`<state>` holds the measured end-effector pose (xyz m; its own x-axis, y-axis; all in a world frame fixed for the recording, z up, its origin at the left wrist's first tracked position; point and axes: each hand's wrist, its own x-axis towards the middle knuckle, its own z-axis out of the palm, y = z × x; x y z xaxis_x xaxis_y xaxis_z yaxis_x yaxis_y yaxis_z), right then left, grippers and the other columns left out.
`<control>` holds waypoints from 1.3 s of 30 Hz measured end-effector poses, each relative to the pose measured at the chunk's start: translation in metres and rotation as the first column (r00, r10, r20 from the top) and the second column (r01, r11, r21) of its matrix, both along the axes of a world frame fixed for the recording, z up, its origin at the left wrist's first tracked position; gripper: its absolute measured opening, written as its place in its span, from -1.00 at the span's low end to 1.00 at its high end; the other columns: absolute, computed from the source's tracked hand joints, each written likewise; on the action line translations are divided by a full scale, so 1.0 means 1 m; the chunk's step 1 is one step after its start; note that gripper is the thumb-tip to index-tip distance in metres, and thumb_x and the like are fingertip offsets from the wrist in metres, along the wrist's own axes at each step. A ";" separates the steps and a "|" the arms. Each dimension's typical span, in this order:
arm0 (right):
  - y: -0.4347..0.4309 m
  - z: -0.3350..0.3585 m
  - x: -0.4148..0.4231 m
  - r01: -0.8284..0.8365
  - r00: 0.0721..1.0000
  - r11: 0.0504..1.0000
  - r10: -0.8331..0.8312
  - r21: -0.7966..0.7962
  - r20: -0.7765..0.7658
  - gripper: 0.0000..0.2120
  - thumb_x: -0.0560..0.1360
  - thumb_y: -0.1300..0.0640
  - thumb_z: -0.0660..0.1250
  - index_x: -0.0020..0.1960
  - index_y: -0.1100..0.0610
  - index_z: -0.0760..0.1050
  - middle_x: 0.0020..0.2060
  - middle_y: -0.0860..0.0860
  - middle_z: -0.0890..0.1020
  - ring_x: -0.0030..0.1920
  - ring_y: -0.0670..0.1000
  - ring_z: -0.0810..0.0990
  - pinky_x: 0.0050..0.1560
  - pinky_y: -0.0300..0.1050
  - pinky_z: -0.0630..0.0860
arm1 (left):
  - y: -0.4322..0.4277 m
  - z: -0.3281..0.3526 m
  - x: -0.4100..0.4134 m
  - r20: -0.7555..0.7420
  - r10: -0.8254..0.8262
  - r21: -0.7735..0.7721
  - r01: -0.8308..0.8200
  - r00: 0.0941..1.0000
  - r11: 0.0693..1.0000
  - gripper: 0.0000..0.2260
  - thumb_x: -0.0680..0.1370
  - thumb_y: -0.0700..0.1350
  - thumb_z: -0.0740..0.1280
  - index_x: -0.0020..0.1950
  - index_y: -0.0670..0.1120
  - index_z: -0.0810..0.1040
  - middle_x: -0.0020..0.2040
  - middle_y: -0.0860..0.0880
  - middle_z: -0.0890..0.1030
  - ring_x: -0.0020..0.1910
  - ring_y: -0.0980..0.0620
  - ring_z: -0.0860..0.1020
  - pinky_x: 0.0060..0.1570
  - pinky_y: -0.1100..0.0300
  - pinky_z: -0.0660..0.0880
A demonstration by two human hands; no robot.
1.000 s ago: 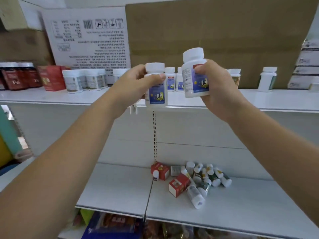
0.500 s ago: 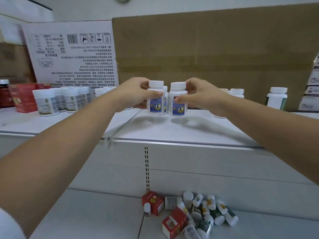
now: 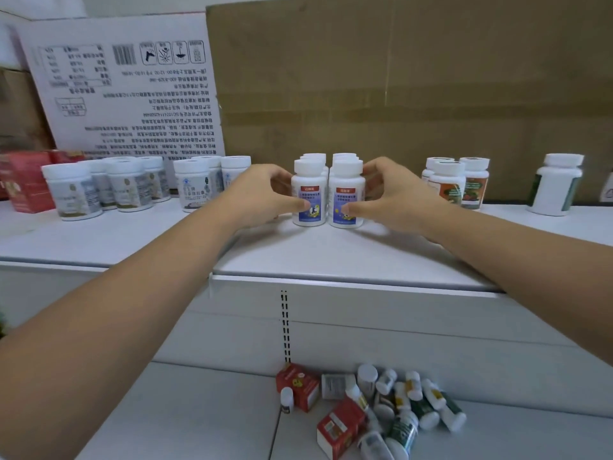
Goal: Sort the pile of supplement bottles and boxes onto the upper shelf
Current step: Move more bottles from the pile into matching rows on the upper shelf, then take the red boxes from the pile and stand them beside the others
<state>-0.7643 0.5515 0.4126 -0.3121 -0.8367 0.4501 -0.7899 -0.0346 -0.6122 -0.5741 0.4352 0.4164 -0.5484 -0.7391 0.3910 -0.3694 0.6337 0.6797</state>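
Observation:
Two white bottles with blue labels stand side by side on the upper shelf (image 3: 331, 257), at the front of two short rows of like bottles. My left hand (image 3: 265, 194) grips the left bottle (image 3: 308, 194), thumb on its label and fingers curled behind it. My right hand (image 3: 394, 194) grips the right bottle (image 3: 346, 195) the same way. On the lower shelf (image 3: 199, 410) lies the pile (image 3: 381, 406) of small white bottles and two red boxes.
Left on the upper shelf stand groups of white bottles (image 3: 99, 187) and red boxes (image 3: 26, 180). Right of my hands are bottles with orange-green labels (image 3: 457, 184) and a lone white bottle (image 3: 557, 184). Cardboard boxes (image 3: 398, 78) form the back wall.
Both hands carried the two bottles from mid-air down onto the upper shelf and now hold them standing in front of the rows. The camera view rose and moved closer.

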 end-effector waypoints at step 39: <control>0.241 -0.141 0.120 0.246 0.967 0.938 -0.220 0.243 -0.131 -0.65 0.51 -0.02 0.32 0.28 -0.03 0.49 0.30 0.01 0.52 0.13 0.03 0.52 0.04 -0.16 0.32 | 0.160 -0.137 0.230 0.361 0.247 -0.246 -0.164 0.899 0.955 -0.71 0.53 -0.01 0.37 0.25 -0.01 0.57 0.15 -0.03 0.57 0.01 -0.05 0.55 0.01 0.15 0.38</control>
<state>-0.6446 0.7920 0.2718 -0.4763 -0.8368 0.2701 -0.8149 0.3047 -0.4929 -0.3444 0.5954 0.2797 -0.5306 -0.7783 0.3357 -0.7117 0.6242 0.3223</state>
